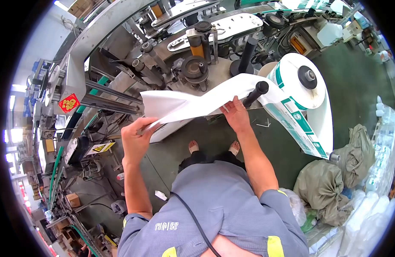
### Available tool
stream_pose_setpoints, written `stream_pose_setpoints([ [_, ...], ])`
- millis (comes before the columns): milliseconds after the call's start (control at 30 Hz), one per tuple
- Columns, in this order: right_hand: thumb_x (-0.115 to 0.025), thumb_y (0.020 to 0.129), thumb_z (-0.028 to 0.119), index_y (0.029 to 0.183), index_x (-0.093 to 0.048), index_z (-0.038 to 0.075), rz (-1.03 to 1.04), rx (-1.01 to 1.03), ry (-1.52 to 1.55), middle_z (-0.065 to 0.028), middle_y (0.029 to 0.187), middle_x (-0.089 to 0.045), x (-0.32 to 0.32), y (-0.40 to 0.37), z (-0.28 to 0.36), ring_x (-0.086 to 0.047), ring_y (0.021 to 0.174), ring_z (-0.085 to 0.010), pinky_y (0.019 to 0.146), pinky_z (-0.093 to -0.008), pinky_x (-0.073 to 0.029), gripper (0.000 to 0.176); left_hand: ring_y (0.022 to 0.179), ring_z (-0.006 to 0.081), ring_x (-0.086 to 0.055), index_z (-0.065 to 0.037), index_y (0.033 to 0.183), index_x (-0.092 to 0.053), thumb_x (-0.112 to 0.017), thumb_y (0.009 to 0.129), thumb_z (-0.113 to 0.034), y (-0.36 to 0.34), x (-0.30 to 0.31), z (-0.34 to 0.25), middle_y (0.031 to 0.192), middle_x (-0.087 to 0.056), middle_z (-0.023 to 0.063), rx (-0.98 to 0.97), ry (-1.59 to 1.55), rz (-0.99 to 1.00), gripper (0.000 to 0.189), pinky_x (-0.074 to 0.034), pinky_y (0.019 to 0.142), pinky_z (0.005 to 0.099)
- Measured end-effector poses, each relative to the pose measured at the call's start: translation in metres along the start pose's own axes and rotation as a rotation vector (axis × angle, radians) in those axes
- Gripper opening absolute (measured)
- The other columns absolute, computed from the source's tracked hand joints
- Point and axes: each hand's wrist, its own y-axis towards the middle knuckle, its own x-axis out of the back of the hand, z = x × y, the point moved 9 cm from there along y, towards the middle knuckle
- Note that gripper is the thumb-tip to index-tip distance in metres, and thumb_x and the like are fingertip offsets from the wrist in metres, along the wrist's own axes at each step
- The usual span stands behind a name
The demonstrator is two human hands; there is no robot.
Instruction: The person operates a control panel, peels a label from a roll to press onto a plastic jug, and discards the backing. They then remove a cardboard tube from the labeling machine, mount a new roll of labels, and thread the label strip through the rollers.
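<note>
A: If you start at six o'clock, by the grey shirt (223, 201), where do the two arms lead?

B: Both reach up to a white sheet (184, 105) near the middle. The left hand (135, 137), toward nine o'clock, has its fingers curled tight over the sheet's lower left edge, and thumb and fingers pinch it.

A: And the right hand (236, 115)?

B: It sits just at twelve o'clock of the feet (193, 147). Its fingers lie long and nearly straight on the sheet's lower edge. Whether the thumb clamps from beneath, I cannot tell.

A: Where does the sheet go from there?

B: It hangs slack and folded between the hands. Then it runs toward two o'clock, past a black post (257, 92) just beside the right fingertips, to a big printed roll (298, 81).

A: What lies round about?

B: Stuffed sacks (321, 184) sit on the floor at four o'clock, below the roll. Farther off, at twelve o'clock, stands the grey machine (197, 47) with its rollers. At ten o'clock there is a red sticker (69, 103) on its frame.
</note>
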Motion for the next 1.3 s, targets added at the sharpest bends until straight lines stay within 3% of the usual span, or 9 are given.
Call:
stream_pose_setpoints([
  [233,-0.06,0.105,0.037,0.105,-0.068,0.015,-0.033,-0.015,0.147,-0.0007,0.093,-0.072,0.003,0.0,-0.003,-0.067,0.089,-0.0186,0.087,-0.0403,-0.053,0.023,0.07,0.0121,-0.068,-0.002,0.091,-0.076,-0.084,0.082,-0.003,0.017,0.03,-0.058,0.08,-0.075,0.0075,-0.167,-0.008,-0.303,0.012,-0.051,0.065,0.0238],
  [367,-0.054,0.108,0.038,0.118,-0.067,0.014,0.04,-0.006,0.244,0.0009,0.109,-0.072,-0.008,-0.003,0.008,-0.066,0.103,-0.017,0.091,-0.0391,-0.052,0.029,0.051,0.0103,-0.057,-0.007,0.088,-0.074,-0.085,0.081,-0.006,0.043,0.024,-0.149,0.071,-0.071,0.0033,-0.506,0.034,-0.437,0.014,-0.042,0.05,0.0261],
  [433,-0.051,0.109,0.039,0.124,-0.065,0.014,-0.121,0.018,0.158,0.0019,0.117,-0.071,-0.031,-0.014,0.015,-0.065,0.109,-0.0166,0.093,-0.0393,-0.051,0.032,0.06,0.0018,-0.058,-0.005,0.093,-0.076,-0.085,0.082,-0.005,0.055,0.014,-0.174,0.078,-0.074,0.0017,-0.468,0.156,-0.342,0.015,-0.041,0.054,0.0186],
  [567,-0.058,0.107,0.037,0.114,-0.066,0.014,0.03,-0.05,0.205,0.0018,0.106,-0.071,0.006,0.004,-0.007,-0.065,0.099,-0.0174,0.089,-0.0396,-0.054,0.025,0.053,0.01,-0.061,-0.007,0.093,-0.075,-0.086,0.08,-0.007,0.055,0.01,-0.18,0.073,-0.072,0.0032,-0.559,0.262,-0.335,0.017,-0.046,0.053,0.0245],
  [767,-0.064,0.104,0.037,0.108,-0.066,0.013,-0.029,-0.081,0.082,-0.0004,0.1,-0.07,0.035,0.011,-0.033,-0.065,0.095,-0.0187,0.087,-0.0392,-0.055,0.024,0.083,0.0094,-0.068,-0.001,0.104,-0.077,-0.082,0.083,-0.002,-0.004,0.014,0.009,0.091,-0.077,0.0044,0.212,-0.012,-0.055,0.021,-0.052,0.072,0.0253],
  [1033,-0.063,0.105,0.032,0.112,-0.063,0.013,-0.209,-0.024,-0.141,-0.0016,0.103,-0.07,0.037,-0.005,-0.071,-0.067,0.102,-0.0194,0.09,-0.0394,-0.053,0.02,0.075,0.0216,-0.072,-0.007,0.094,-0.079,-0.082,0.077,-0.001,-0.021,0.022,0.128,0.085,-0.076,0.0085,0.142,0.062,0.058,0.018,-0.054,0.069,0.031],
  [1100,-0.064,0.104,0.032,0.111,-0.066,0.012,-0.234,0.009,-0.205,-0.0026,0.102,-0.072,0.041,-0.018,-0.082,-0.069,0.098,-0.02,0.088,-0.0367,-0.055,0.021,0.083,0.0228,-0.07,-0.007,0.093,-0.079,-0.081,0.074,0.004,-0.014,0.031,0.141,0.091,-0.077,0.0084,-0.123,0.086,0.06,0.022,-0.054,0.076,0.0322],
  [1167,-0.067,0.102,0.027,0.107,-0.071,0.008,-0.524,0.013,-0.695,-0.0027,0.099,-0.073,0.05,-0.049,-0.083,-0.071,0.09,-0.0191,0.082,-0.034,-0.057,0.02,0.084,0.0234,-0.07,-0.008,0.093,-0.079,-0.081,0.072,0.005,0.003,0.041,0.155,0.094,-0.078,0.0072,-0.198,0.081,0.077,0.024,-0.054,0.077,0.0331],
  [1300,-0.073,0.097,0.02,0.102,-0.073,0.003,-0.518,0.2,-1.146,-0.0042,0.095,-0.075,-0.043,-0.107,-0.084,-0.07,0.083,-0.0165,0.077,-0.0327,-0.057,0.018,0.083,0.0234,-0.069,-0.01,0.093,-0.078,-0.08,0.071,0.005,0.021,0.064,0.181,0.102,-0.078,0.0045,-0.307,0.103,0.113,0.027,-0.054,0.075,0.0335],
])
